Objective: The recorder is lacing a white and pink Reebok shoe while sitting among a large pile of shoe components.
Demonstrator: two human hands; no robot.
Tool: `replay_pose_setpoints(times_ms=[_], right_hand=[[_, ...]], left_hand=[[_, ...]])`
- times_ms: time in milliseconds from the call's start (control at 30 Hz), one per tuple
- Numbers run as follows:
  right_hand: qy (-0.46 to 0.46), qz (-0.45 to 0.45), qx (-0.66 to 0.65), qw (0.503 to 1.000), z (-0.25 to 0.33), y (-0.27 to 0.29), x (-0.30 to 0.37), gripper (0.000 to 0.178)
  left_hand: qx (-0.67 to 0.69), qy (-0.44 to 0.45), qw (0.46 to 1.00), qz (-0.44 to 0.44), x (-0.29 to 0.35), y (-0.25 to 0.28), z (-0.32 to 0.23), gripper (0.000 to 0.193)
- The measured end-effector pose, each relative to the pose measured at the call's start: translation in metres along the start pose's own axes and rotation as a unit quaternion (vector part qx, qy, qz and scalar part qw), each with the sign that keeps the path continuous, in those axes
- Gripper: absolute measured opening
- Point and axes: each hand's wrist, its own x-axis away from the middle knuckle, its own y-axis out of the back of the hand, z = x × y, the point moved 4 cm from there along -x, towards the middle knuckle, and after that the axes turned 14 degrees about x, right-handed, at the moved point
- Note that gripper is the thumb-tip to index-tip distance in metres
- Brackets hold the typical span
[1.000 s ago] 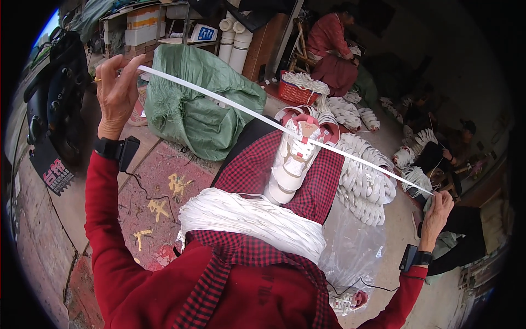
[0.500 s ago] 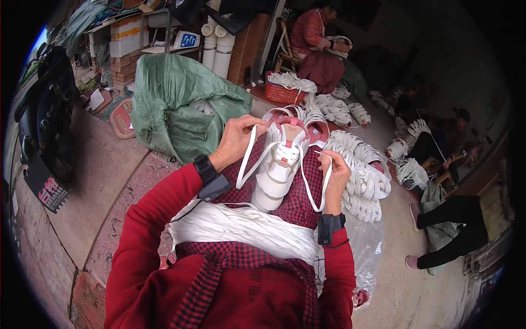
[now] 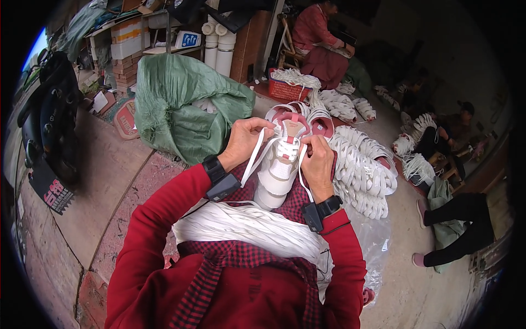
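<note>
A white sneaker [image 3: 278,170] with a pink and tan tongue lies on my lap, its toe toward me. White lacing crosses its upper rows. My left hand [image 3: 244,143] pinches a white shoelace [image 3: 256,156] at the left of the shoe's opening, and a loop of it hangs down. Close against the shoe's right side, my right hand [image 3: 317,164] has its fingers closed on the other run of the lace, which trails below the hand. The tip of that lace is hidden by my fingers. Across my waist rests a thick bundle of white laces [image 3: 249,230].
Stacked white shoe uppers [image 3: 364,172] lie to my right. A green woven sack [image 3: 181,107] stands at the front left. Beyond are a red basket [image 3: 290,89] of laces and a seated person [image 3: 318,38]. Dark-trousered legs [image 3: 457,225] show at the right.
My right hand has moved left and forward with its lace, from out beside the shoe to its eyelet edge. My left hand still pinches the lace, almost in the same place.
</note>
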Motion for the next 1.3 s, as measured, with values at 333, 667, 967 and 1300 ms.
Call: replay_pose_setpoints(times_ms=[333,667,967,1300], right_hand=[[0.003,0.199,-0.127,0.972,0.000,0.019,-0.058,0.032],[-0.007,0.355,-0.141,0.924,0.005,-0.043,-0.059,0.037],[-0.028,0.293,-0.170,0.940,0.005,-0.045,-0.060,0.019],[0.171,0.181,0.067,0.966,-0.043,0.058,-0.081,0.016]], left_hand=[[0.037,0.021,0.999,-0.023,0.005,-0.003,0.000,0.011],[-0.149,-0.182,0.972,-0.023,-0.001,-0.023,-0.022,0.010],[0.025,0.143,0.989,0.031,-0.020,-0.007,-0.004,0.010],[0.081,0.000,0.990,0.117,-0.016,0.002,0.000,0.008]])
